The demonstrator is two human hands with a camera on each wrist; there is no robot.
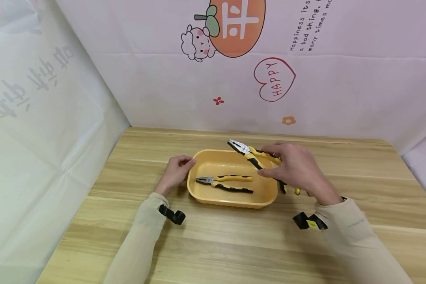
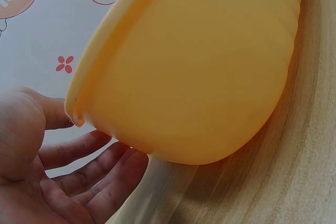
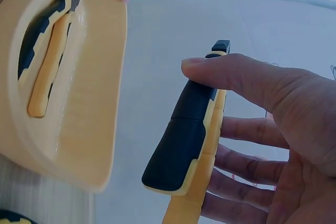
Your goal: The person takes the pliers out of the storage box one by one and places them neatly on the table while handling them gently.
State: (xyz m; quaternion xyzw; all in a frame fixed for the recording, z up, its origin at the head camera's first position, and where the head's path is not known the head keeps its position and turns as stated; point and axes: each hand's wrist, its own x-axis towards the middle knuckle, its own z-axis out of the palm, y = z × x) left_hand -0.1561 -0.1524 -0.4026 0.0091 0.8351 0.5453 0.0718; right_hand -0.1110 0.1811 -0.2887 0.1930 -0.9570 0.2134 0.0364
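A yellow plastic basin (image 1: pixel 230 203) stands on the wooden table in the head view. My left hand (image 1: pixel 175 171) holds its left end, thumb at the rim and fingers against the outer wall (image 2: pixel 199 77). Inside the basin lies one pair of combination pliers (image 1: pixel 206 180), jaws toward the left, with yellow and black handles. Over the basin's back right corner, my right hand (image 1: pixel 298 167) grips a second, similar pair of pliers (image 1: pixel 239 146) by the handles. Its thumb presses on the black grip (image 3: pixel 178 145), with the other fingers along the far handle.
More yellow and black handle ends (image 1: pixel 297 191) show on the table right of the basin, mostly hidden beneath my right hand. The wooden table (image 1: pixel 234 244) meets a printed white cloth (image 1: pixel 163 90) behind, and another white cloth hangs at left.
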